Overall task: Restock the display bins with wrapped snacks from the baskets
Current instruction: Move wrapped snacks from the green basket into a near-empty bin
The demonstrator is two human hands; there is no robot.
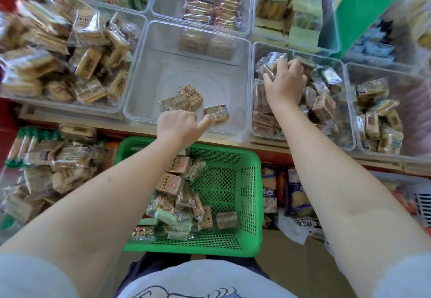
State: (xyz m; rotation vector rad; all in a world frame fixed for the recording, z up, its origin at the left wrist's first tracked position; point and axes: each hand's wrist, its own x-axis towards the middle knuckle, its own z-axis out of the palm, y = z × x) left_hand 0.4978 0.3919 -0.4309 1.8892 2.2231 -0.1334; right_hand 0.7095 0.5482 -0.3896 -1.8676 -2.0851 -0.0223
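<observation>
Two hands at work: left hand (178, 126) curled, contents unseen, over near-empty middle bin (186, 64); right hand (285, 83) clamps wrapped snack (270, 64), sorting by kind from green basket (253, 195).

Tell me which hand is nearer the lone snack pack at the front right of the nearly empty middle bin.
Left. The left hand has its thumb touching the snack pack; the right hand is in the neighbouring bin to the right.

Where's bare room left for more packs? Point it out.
The middle clear bin is mostly bare floor behind and left of its few packs. The green basket is bare on its right half. The bins left and right are crowded.
</observation>
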